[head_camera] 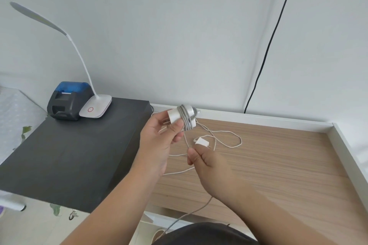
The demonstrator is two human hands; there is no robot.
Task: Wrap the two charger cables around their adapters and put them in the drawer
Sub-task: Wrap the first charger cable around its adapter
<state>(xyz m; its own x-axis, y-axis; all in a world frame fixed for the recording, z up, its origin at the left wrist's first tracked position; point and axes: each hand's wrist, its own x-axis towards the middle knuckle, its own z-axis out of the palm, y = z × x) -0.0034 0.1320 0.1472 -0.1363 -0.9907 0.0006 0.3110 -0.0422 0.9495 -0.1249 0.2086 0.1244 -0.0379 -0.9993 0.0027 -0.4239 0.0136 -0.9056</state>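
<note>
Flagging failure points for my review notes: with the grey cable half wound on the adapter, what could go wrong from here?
1. The left hand pinches the white adapter only at one end, so a tug from the right hand on the grey cable might twist it loose.
2. The grey cable's tail hangs over the desk edge and could snag.
3. It may tangle with the second charger's white cable lying beneath.

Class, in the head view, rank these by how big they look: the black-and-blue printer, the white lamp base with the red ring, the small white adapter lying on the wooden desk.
1. Black-and-blue printer
2. White lamp base with the red ring, though farther back like the printer
3. Small white adapter lying on the wooden desk, plainly smallest
</note>
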